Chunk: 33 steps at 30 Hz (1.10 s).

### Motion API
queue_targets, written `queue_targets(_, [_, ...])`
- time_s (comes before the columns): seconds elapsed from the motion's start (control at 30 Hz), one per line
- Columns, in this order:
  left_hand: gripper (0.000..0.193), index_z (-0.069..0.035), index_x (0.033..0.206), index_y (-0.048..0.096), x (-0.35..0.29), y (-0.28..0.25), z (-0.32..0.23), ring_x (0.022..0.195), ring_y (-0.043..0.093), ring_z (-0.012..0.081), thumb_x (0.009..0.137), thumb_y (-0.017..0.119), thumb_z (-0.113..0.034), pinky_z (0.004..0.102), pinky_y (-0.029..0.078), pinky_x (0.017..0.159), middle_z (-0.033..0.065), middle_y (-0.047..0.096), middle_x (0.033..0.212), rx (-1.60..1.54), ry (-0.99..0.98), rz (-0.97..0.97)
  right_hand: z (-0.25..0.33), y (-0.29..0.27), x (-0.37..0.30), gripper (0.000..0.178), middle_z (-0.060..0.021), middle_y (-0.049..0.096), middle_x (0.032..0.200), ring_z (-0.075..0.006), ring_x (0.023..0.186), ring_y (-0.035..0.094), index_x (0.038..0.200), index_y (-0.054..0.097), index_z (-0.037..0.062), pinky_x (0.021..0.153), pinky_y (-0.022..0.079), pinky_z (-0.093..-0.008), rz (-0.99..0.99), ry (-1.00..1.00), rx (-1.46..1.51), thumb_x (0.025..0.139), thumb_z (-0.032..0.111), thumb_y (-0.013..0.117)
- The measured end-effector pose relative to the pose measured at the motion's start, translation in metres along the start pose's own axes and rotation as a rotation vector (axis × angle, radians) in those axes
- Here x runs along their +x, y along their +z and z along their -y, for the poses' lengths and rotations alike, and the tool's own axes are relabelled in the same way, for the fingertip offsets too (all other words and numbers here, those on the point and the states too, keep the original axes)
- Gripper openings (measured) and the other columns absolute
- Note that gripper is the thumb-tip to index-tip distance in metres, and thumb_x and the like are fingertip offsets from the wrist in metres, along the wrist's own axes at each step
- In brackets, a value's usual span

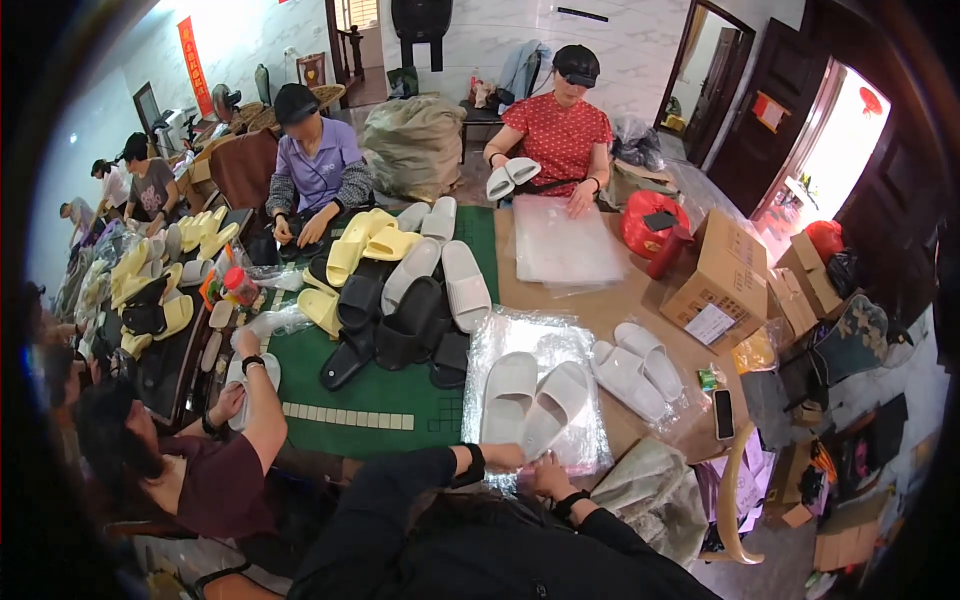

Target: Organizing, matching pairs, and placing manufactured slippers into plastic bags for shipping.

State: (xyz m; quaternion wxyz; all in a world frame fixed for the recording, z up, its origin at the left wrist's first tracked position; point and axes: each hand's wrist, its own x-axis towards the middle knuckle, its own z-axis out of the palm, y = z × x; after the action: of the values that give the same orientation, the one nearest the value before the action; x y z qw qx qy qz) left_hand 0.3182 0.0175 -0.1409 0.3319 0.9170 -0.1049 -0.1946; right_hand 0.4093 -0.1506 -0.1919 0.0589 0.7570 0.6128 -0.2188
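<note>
A pair of light grey slippers (509,396) lies on a stack of shiny clear plastic bags (582,345) right in front of me. My left hand (504,456) is at the heel end of the left slipper, over the near edge of the bags; its fingers are mostly hidden. Close beside it, my right hand (549,478) is closed on the near edge of a bag, just below the right slipper's heel. Another grey pair (637,372) lies in clear plastic to the right.
Black slippers (408,325), yellow slippers (352,247) and grey ones pile up on the green mat (300,365). Rightward stand a cardboard box (718,280), a red bottle (670,252) and a phone (724,414). Across the table, a person in red holds slippers (513,177); another works at left.
</note>
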Motion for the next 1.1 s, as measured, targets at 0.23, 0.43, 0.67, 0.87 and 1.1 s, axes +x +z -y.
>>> queue_targets(0.23, [0.028,0.002,0.090,0.058,-0.033,0.032,-0.054,0.087,0.059,0.0356,0.077,0.050,-0.021,0.0445,0.045,0.074,0.0254,0.059,0.094,-0.124,-0.243,-0.016,0.024,-0.081,-0.020,0.047,-0.0238,0.052,0.109,-0.0375,0.110,0.045,0.111,0.053,0.0019,0.083,0.044,-0.0434,-0.011,0.233,0.228,0.078,0.036,0.051])
queue_targets(0.43, [0.034,0.000,0.099,0.054,-0.040,0.054,-0.036,0.092,0.055,0.0356,0.072,0.061,-0.021,0.0436,0.046,0.076,0.0205,0.053,0.102,0.174,-0.240,-0.079,0.032,-0.101,0.009,0.034,-0.0221,0.056,0.083,-0.0386,0.081,0.053,0.098,0.056,0.0016,0.072,0.044,-0.0455,-0.546,0.099,0.396,0.077,0.028,0.056])
queue_targets(0.67, [0.043,-0.005,0.114,0.051,-0.042,0.069,-0.019,0.111,0.045,0.0334,0.076,0.057,-0.023,0.0422,0.036,0.093,0.0198,0.042,0.122,0.194,-0.269,-0.055,0.013,-0.115,0.061,0.052,-0.0300,0.027,0.132,-0.0498,0.121,0.024,0.125,0.045,0.0268,0.098,0.018,-0.0577,-0.305,0.227,0.358,0.075,0.041,0.056])
queue_targets(0.87, [0.037,-0.005,0.110,0.053,-0.044,0.069,-0.029,0.118,0.039,0.0333,0.075,0.056,-0.019,0.0409,0.031,0.099,0.0211,0.041,0.125,0.143,-0.249,-0.115,0.019,-0.139,0.052,0.047,-0.0264,0.027,0.135,-0.0483,0.125,0.018,0.118,0.054,0.0277,0.099,0.006,-0.0614,-0.224,0.211,0.109,0.074,0.045,0.054])
queue_targets(1.1, [0.023,-0.004,0.087,0.063,-0.040,0.067,-0.023,0.117,0.040,0.0332,0.073,0.055,-0.021,0.0394,0.034,0.097,0.0210,0.047,0.118,0.093,-0.241,-0.095,0.020,-0.134,0.085,0.050,-0.0281,0.035,0.129,-0.0480,0.124,0.021,0.119,0.051,0.0231,0.099,0.010,-0.0609,-0.295,0.444,0.253,0.074,0.046,0.053])
